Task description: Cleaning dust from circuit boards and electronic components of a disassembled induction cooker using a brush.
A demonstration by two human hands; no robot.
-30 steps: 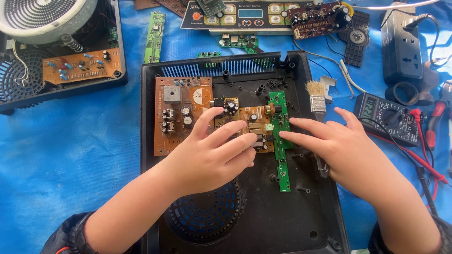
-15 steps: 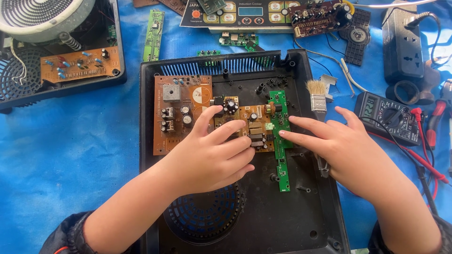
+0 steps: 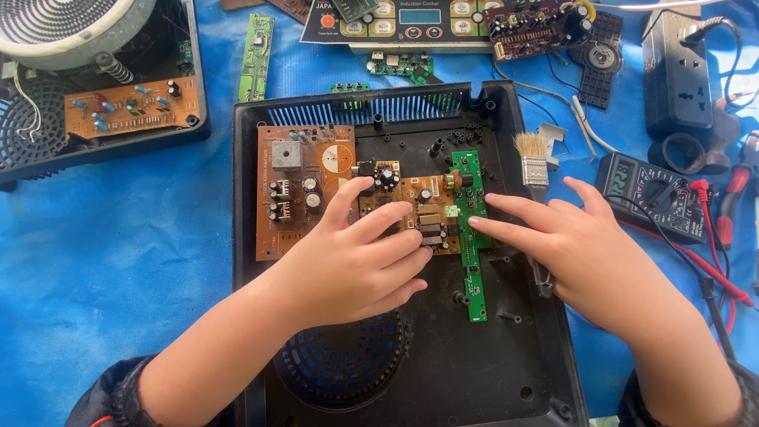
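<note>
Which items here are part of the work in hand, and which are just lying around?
In hand: left hand and right hand on brown circuit board, green strip board, black casing.
Lying about: paintbrush, multimeter, power strip.

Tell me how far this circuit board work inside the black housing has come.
Done: the brown circuit board lies in the black plastic housing. In hand: both hands, left and right, press on the narrow green board. Left: no screws visible yet.
</note>
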